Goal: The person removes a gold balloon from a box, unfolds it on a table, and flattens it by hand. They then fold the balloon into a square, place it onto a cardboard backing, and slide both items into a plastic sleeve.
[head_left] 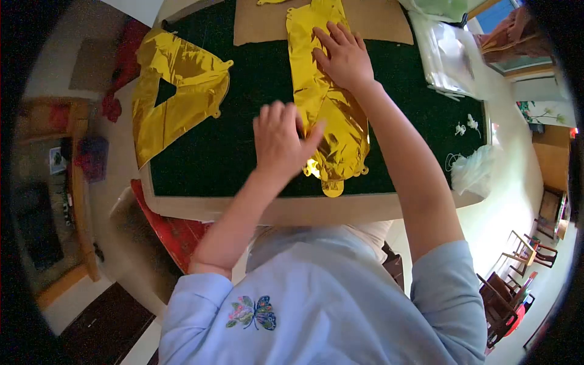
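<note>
While my right hand presses flat on the long gold foil piece, my left hand is at its left edge

As far as grip goes: right palm down, fingers spread and fairly straight on the upper half of the foil, pinching nothing. Left is motion-blurred, back of hand up, fingers bunched, thumb angled off to the right over the foil. Can't tell whether the left pinches the edge or just brushes it.

Foil lies lengthwise in front of me, centre of the dark green mat. Far end runs up over the brown board; near end is creased, with a rounded tab pointing at me, close to the mat's near edge. Surface wrinkled, mostly flat.

Second gold foil piece is off to the left, triangular cutout through it, well apart from both hands, overhanging the mat's left edge. Sliver of gold foil also shows on the board at the top of view.

Right side: clear plastic packaging at the far corner, small white flower-like bits nearer, crumpled translucent bag at the near corner.
</note>
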Available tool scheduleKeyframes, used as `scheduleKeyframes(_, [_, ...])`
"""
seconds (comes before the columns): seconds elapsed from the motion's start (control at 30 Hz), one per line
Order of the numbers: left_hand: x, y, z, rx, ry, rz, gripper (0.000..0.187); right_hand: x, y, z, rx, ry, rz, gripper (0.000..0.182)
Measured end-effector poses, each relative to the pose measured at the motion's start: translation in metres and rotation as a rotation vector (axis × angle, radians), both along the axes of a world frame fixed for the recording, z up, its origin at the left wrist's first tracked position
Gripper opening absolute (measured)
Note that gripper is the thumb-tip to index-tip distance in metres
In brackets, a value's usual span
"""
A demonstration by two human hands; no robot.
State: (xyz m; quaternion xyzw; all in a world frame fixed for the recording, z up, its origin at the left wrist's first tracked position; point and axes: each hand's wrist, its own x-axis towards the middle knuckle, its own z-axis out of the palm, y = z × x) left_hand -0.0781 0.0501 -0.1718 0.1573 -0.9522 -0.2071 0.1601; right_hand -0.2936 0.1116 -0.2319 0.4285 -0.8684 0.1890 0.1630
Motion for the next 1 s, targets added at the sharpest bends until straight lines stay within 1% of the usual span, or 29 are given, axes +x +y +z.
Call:
scheduleKeyframes(0.07, [0.027, 0.02, 0.0, -0.018, -0.097, 0.018, 0.034, 0.0, -0.001, -0.002, 0.017, 0.021, -0.008, 0.051])
scheduleKeyframes(0.17, [0.04, 0.031, -0.011, -0.081, -0.059, 0.09, 0.032, -0.001, -0.001, -0.001, 0.017, 0.032, -0.002, 0.052])
scheduleKeyframes(0.2, [0.044, 0.033, -0.011, -0.065, -0.055, 0.11, 0.031, 0.002, 0.0, -0.001, 0.05, 0.012, -0.007, 0.049])
scheduleKeyframes(0.27, [0.048, 0.036, -0.006, -0.033, -0.043, 0.149, 0.029, 0.01, 0.001, 0.024, 0.116, -0.026, -0.016, 0.044])
scheduleKeyframes(0.3, [0.051, 0.036, -0.006, -0.037, -0.054, 0.152, 0.028, 0.008, 0.001, 0.03, 0.212, -0.196, -0.005, 0.054])
scheduleKeyframes(0.4, [0.06, 0.039, -0.008, -0.066, -0.079, 0.144, 0.025, 0.009, 0.001, 0.028, 0.19, -0.148, -0.007, 0.052])
scheduleKeyframes(0.47, [0.06, 0.043, -0.009, -0.107, -0.08, 0.129, 0.024, 0.008, 0.001, 0.029, 0.205, -0.166, -0.01, 0.052])
scheduleKeyframes(0.6, [0.063, 0.046, -0.014, -0.091, -0.074, 0.104, 0.018, 0.009, 0.002, 0.034, 0.229, -0.223, -0.011, 0.053])
scheduleKeyframes(0.7, [0.064, 0.05, -0.014, -0.122, -0.058, 0.1, 0.015, 0.007, 0.001, 0.033, 0.218, -0.215, -0.007, 0.054])
scheduleKeyframes(0.8, [0.066, 0.052, -0.013, -0.137, 0.09, 0.05, 0.016, 0.007, 0.002, 0.033, 0.21, -0.218, -0.008, 0.055])
scheduleKeyframes(0.9, [0.072, 0.049, -0.013, -0.035, 0.191, -0.046, 0.016, 0.006, 0.001, 0.031, 0.195, -0.211, -0.002, 0.054])
scheduleKeyframes(1.0, [0.07, 0.028, -0.002, 0.184, 0.28, -0.025, 0.013, 0.006, 0.001, 0.03, 0.197, -0.194, -0.005, 0.054])
